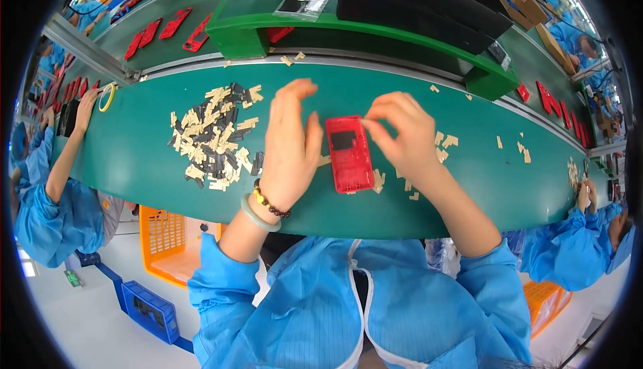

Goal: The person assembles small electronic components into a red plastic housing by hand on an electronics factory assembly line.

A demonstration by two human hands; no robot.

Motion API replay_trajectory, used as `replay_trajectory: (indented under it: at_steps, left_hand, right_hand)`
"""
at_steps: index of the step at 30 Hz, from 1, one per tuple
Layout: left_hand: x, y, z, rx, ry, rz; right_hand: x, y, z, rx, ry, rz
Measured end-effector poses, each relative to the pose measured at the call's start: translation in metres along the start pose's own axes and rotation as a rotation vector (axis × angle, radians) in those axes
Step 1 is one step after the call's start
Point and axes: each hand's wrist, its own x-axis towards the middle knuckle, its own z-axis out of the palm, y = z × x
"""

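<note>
A red rectangular phone-sized holder (353, 165) lies flat on the green bench in front of me, with a black rectangular part (344, 140) in its upper half. My left hand (291, 141) hovers left of the holder, open, its fingers stretched and the thumb apart. At the holder's upper right corner, my right hand (404, 133) has thumb and forefinger pinched together. Whatever sits between those fingertips is too small or hidden to make out. Left of my left hand is a loose heap of small cream and black pieces (213, 134). Several cream pieces (445, 142) are scattered right of the holder.
A green raised shelf (241, 42) spans the bench's far side, bearing a large black box (422, 4) and a bagged dark panel (305, 0). Red holders (175, 23) lie on the conveyor behind. A yellow ring (106, 98) sits far left. Co-workers in blue sit on both sides.
</note>
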Motion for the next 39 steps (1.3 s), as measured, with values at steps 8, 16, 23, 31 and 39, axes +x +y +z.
replay_trajectory:
  at_steps: [8, 16, 23, 31, 39]
  left_hand:
    - [-0.036, -0.03, 0.025, 0.612, -0.298, 0.319]
    - [-0.032, -0.032, 0.026, 0.611, -0.349, 0.326]
    - [-0.029, -0.031, 0.026, 0.601, -0.336, 0.315]
    - [-0.028, -0.032, 0.027, 0.595, -0.335, 0.311]
    - [-0.032, -0.03, 0.023, 0.538, -0.336, 0.246]
  right_hand:
    - [-0.015, 0.023, 0.052, 0.868, -0.29, 1.094]
    - [-0.013, 0.03, 0.054, 0.758, -0.356, 1.115]
    - [-0.009, 0.032, 0.051, 0.821, -0.362, 1.107]
    - [-0.008, 0.032, 0.05, 0.799, -0.373, 1.131]
    - [-0.011, 0.025, 0.054, 0.774, -0.378, 1.103]
